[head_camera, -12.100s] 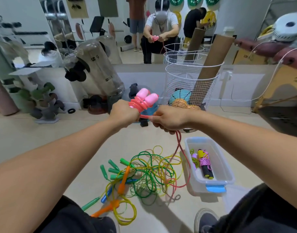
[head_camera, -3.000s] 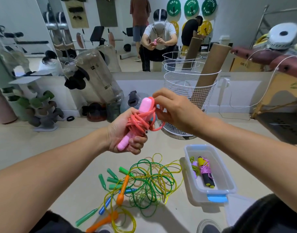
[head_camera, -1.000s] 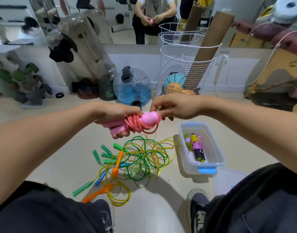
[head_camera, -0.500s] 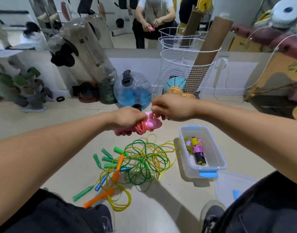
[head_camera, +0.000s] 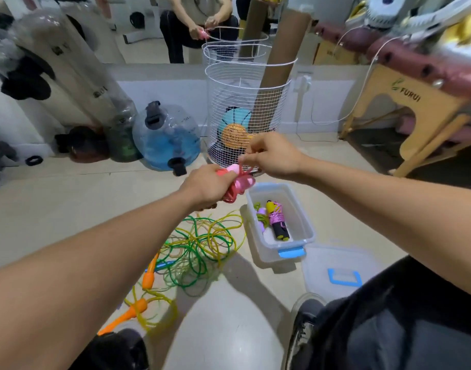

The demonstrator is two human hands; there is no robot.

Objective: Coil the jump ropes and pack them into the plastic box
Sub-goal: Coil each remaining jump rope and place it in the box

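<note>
My left hand (head_camera: 209,184) grips a coiled pink jump rope (head_camera: 239,184) with pink handles, held in the air just above the far-left corner of the clear plastic box (head_camera: 307,231). My right hand (head_camera: 269,153) pinches a strand of that pink rope at the top of the bundle. Inside the box lie a purple-wrapped rope with a black and yellow handle (head_camera: 277,221) and a green-corded one (head_camera: 261,216). On the floor to the box's left lies a tangle of green and yellow ropes (head_camera: 199,244) with orange handles (head_camera: 149,279).
The box's lid (head_camera: 338,271) with a blue handle lies on the floor right of the box. A white wire basket (head_camera: 245,102) holding balls and a cardboard tube stands behind my hands. A blue water ball (head_camera: 166,140) sits left of it. A wooden bench (head_camera: 415,110) stands at the right.
The pink rope went from being wound to a tight bundle. My hands have carried it right and down, closer to the box, and the view has tilted downward.
</note>
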